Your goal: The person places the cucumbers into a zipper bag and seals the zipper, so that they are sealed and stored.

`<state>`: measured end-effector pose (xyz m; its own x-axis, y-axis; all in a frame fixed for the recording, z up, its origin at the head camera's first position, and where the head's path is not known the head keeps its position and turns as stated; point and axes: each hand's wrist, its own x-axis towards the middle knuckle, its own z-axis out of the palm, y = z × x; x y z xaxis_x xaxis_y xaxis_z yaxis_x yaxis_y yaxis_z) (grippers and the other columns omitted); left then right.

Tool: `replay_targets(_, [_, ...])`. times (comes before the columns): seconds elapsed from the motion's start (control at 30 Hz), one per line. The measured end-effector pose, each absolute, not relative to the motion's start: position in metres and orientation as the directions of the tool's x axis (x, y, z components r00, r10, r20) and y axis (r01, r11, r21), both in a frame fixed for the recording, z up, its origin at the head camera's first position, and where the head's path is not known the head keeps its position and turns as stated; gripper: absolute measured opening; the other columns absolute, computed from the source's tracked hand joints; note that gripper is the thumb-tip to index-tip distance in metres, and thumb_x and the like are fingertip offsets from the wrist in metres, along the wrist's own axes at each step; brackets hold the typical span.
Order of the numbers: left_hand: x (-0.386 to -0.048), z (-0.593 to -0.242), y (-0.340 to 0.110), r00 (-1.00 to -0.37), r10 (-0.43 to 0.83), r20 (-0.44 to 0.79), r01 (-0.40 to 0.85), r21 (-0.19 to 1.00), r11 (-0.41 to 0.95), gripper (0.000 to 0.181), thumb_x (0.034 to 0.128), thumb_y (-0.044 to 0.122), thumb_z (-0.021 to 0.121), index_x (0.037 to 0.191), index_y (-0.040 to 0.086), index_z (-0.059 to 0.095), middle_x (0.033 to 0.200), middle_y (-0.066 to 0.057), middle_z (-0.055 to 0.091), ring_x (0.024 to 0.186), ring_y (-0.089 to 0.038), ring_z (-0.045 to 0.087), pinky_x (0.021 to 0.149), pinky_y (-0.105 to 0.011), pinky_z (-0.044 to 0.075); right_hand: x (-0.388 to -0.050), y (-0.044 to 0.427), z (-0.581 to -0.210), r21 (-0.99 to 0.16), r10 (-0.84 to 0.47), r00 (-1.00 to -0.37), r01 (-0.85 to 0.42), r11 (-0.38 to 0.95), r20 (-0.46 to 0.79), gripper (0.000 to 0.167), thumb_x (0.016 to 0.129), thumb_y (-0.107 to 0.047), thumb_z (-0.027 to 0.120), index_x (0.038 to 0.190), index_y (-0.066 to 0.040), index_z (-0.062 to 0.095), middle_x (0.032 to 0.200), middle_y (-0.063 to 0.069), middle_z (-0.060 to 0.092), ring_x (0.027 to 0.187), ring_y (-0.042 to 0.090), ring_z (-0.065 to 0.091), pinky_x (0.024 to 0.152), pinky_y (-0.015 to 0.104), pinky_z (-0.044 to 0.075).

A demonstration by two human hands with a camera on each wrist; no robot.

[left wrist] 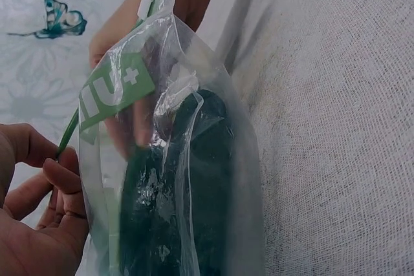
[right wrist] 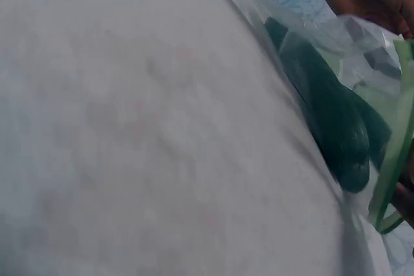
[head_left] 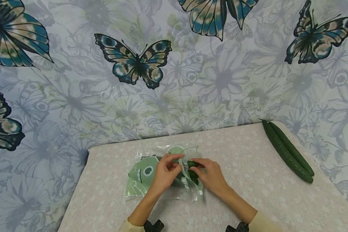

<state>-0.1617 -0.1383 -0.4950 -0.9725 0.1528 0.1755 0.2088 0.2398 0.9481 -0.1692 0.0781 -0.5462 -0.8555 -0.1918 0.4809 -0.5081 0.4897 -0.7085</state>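
A clear zip bag [head_left: 133, 187] with a green cartoon print lies on the table, its mouth facing right. Inside it are cucumbers [right wrist: 330, 124], seen through the plastic in both wrist views. My left hand [head_left: 166, 172] pinches the green zip strip [left wrist: 70, 130] at the bag's mouth between thumb and fingers. At the mouth, my right hand [head_left: 213, 175] has thumb and fingers about the end of a cucumber [head_left: 192, 163]. The left wrist view shows the right hand's fingers [left wrist: 139, 127] through the plastic, by the cucumber. A white slider [left wrist: 145, 7] sits on the zip.
Two more cucumbers [head_left: 288, 151] lie side by side at the table's right edge. The table [head_left: 104, 180] wears a pale patterned cloth. Behind it hangs a butterfly-printed backdrop [head_left: 191, 96].
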Motion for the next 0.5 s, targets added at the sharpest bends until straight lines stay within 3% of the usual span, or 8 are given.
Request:
replay_targets(0.1, [-0.162, -0.496, -0.138, -0.972, 0.152, 0.180, 0.212, 0.948, 0.236, 0.041, 0.0926, -0.004, 0.067, 0.128, 0.013, 0.079, 0.117, -0.014, 0.065, 0.079, -0.007, 0.067, 0.067, -0.016, 0.050, -0.169, 0.082, -0.546, -0.713, -0.224, -0.886, -0.460, 0.529, 0.406, 0.034, 0.090, -0.007, 0.086, 0.123, -0.007, 0.079, 0.113, 0.008, 0.082, 0.092, 0.018, 0.081, 0.080, 0.028, 0.065])
replay_targets(0.33, [-0.162, -0.497, -0.137, -0.972, 0.153, 0.176, 0.210, 0.948, 0.241, 0.041, 0.0918, -0.004, 0.067, 0.127, 0.013, 0.080, 0.114, -0.020, 0.065, 0.077, -0.006, 0.065, 0.066, -0.016, 0.049, -0.171, 0.090, -0.549, -0.638, -0.327, -0.899, -0.437, 0.634, 0.291, 0.029, 0.101, -0.009, 0.072, 0.130, -0.010, 0.078, 0.126, 0.006, 0.080, 0.115, 0.024, 0.077, 0.096, 0.043, 0.063])
replay_targets(0.5, [-0.163, -0.497, -0.136, -0.973, 0.155, 0.171, 0.205, 0.948, 0.243, 0.040, 0.0919, -0.003, 0.067, 0.128, 0.012, 0.079, 0.117, -0.018, 0.066, 0.079, -0.006, 0.066, 0.068, -0.016, 0.050, -0.164, 0.103, -0.539, -0.640, -0.354, -0.890, -0.454, 0.620, 0.289, 0.030, 0.104, -0.014, 0.070, 0.134, -0.012, 0.076, 0.125, 0.003, 0.080, 0.107, 0.018, 0.078, 0.090, 0.038, 0.063])
